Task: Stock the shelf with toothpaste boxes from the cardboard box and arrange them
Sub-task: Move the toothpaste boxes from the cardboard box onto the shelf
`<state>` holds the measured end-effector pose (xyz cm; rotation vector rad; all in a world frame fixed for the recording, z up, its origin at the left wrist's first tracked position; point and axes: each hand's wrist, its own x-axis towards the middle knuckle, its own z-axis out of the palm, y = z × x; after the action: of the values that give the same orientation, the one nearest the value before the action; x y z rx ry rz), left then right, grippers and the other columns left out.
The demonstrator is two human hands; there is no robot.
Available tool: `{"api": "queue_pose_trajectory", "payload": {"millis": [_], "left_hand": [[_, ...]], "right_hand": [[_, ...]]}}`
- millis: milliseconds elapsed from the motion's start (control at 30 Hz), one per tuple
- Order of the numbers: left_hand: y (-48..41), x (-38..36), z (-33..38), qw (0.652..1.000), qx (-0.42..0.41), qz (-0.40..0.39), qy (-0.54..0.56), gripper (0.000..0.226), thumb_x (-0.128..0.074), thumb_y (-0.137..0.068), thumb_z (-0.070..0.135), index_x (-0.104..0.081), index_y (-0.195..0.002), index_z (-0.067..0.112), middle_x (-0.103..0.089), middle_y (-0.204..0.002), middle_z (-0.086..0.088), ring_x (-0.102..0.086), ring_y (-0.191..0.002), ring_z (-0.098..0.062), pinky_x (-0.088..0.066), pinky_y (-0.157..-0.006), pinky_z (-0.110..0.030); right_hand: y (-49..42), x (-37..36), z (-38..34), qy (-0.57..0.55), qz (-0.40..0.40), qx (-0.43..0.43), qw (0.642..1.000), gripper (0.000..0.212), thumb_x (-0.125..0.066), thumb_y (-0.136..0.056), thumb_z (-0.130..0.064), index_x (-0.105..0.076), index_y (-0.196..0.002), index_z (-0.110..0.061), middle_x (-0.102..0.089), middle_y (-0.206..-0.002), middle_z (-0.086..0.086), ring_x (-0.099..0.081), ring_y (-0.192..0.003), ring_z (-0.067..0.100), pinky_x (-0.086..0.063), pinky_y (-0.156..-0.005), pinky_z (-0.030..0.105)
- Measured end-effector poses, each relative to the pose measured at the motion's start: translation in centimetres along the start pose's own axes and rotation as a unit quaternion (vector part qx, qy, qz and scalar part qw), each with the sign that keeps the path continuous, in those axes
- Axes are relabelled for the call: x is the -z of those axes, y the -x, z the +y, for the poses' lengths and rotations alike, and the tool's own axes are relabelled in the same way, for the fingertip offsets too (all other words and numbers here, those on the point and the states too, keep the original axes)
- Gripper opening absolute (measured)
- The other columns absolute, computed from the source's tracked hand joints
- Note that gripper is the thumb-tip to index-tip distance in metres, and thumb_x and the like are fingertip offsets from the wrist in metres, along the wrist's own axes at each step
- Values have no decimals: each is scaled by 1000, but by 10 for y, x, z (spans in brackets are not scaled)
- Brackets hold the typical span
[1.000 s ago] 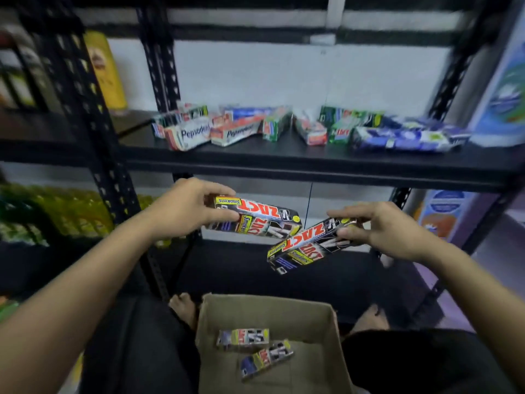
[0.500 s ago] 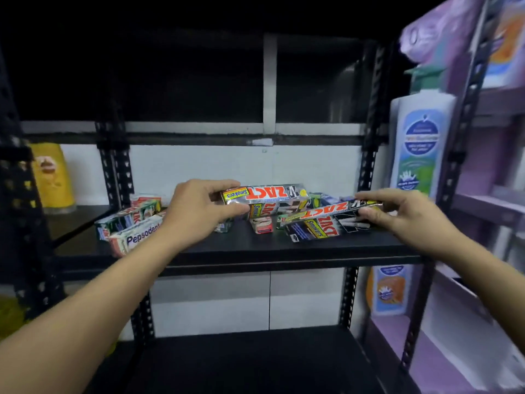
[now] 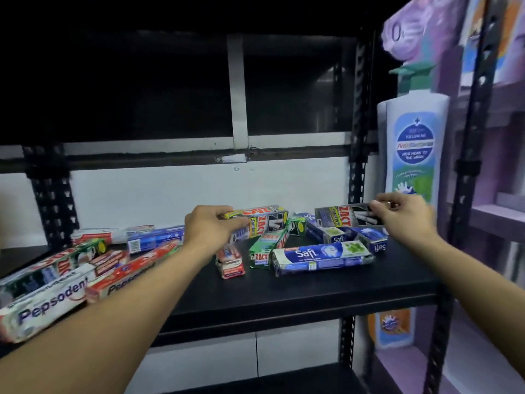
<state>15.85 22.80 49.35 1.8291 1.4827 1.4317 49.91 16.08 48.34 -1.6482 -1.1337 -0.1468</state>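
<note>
My left hand (image 3: 208, 227) grips a grey Zact Smokers toothpaste box (image 3: 262, 223) over the middle of the black shelf (image 3: 298, 291). My right hand (image 3: 403, 216) holds a second Zact Smokers box (image 3: 345, 217) above the blue Safi boxes (image 3: 321, 255) at the right. Several loose boxes lie scattered on the shelf: Pepsodent boxes (image 3: 48, 304) at the left, a green Zact box (image 3: 267, 247) and a small red box (image 3: 230, 261) in the middle. The cardboard box is out of view.
Black perforated uprights (image 3: 359, 177) frame the shelf. A tall white wash bottle (image 3: 413, 149) stands just right of my right hand, on a purple rack (image 3: 500, 217). A white wall (image 3: 170, 194) backs the shelf. A lower shelf (image 3: 284, 379) lies below.
The view rose from the cardboard box on the floor to the shelf. Both hands carried their Zact boxes up and forward over the shelf, and the right box moved further right.
</note>
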Motion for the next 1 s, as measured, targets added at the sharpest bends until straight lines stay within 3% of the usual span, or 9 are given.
{"api": "queue_pose_trajectory", "payload": {"millis": [100, 233, 400, 467, 567, 633, 767, 867, 1000], "left_hand": [[-17, -13, -6, 999, 14, -27, 31, 51, -88, -67, 41, -74, -111, 20, -72, -102, 4, -65, -87, -9, -53, -80, -28], [-29, -27, -15, 994, -22, -108, 2, 55, -85, -65, 50, -73, -113, 27, -73, -107, 3, -69, -92, -14, -57, -88, -39], [-31, -35, -20, 983, -59, -166, -53, 54, -75, -72, 57, -68, -116, 28, -71, -111, 8, -69, -95, -12, -56, -89, -41], [-32, -35, -21, 981, -70, -166, -77, 47, -72, -77, 56, -66, -116, 30, -70, -109, 11, -68, -94, -11, -56, -83, -37], [-31, -34, -22, 975, -90, -162, -121, 51, -70, -80, 56, -62, -123, 30, -66, -116, 10, -65, -95, -11, -50, -62, -25], [-30, -34, -23, 973, -107, -150, -137, 57, -69, -81, 57, -59, -130, 29, -63, -126, 9, -62, -103, -12, -50, -73, -26], [-20, -34, -19, 943, -187, -116, -251, 57, -62, -87, 58, -55, -134, 28, -58, -136, 7, -55, -108, -11, -43, -90, -30], [-10, -33, -8, 902, -232, -119, -344, 56, -54, -90, 60, -50, -138, 29, -51, -143, 8, -49, -124, -17, -37, -103, -40], [7, -25, 5, 868, -280, -106, -397, 57, -48, -92, 59, -49, -139, 27, -50, -144, 7, -47, -126, -19, -35, -103, -42]], "right_hand": [[-22, -23, 18, -44, -5, -22, 999, 31, -67, -84, -48, -74, -102, -24, -72, -88, 3, -66, -89, 24, -55, -85, 42], [-40, -41, 29, -83, -46, -11, 995, 24, -69, -87, -40, -74, -104, -23, -73, -91, 4, -64, -82, 19, -56, -84, 41], [-47, -52, 45, -101, -86, -12, 991, 19, -69, -88, -36, -73, -105, -28, -72, -95, 0, -66, -90, 17, -55, -82, 35], [-45, -47, 52, -69, -126, -8, 990, 23, -72, -87, -33, -71, -109, -26, -70, -100, 1, -64, -85, 15, -52, -75, 29], [-42, -38, 60, -20, -180, -2, 983, 30, -72, -87, -30, -67, -116, -28, -66, -105, 0, -59, -77, 2, -44, -62, 20], [-39, -38, 58, 14, -182, 9, 983, 33, -71, -88, -31, -65, -121, -30, -66, -112, 0, -61, -86, 8, -47, -69, 23], [-26, -45, 45, 145, -105, 78, 981, 38, -68, -88, -36, -64, -125, -27, -57, -129, 7, -54, -116, 29, -43, -99, 39], [-7, -47, 28, 170, -83, 154, 970, 39, -65, -87, -39, -65, -123, -24, -57, -129, 10, -50, -119, 32, -36, -106, 46], [21, -42, -6, 225, -115, 186, 950, 47, -59, -89, -46, -57, -132, -27, -49, -140, 8, -41, -130, 29, -24, -113, 52]]}}
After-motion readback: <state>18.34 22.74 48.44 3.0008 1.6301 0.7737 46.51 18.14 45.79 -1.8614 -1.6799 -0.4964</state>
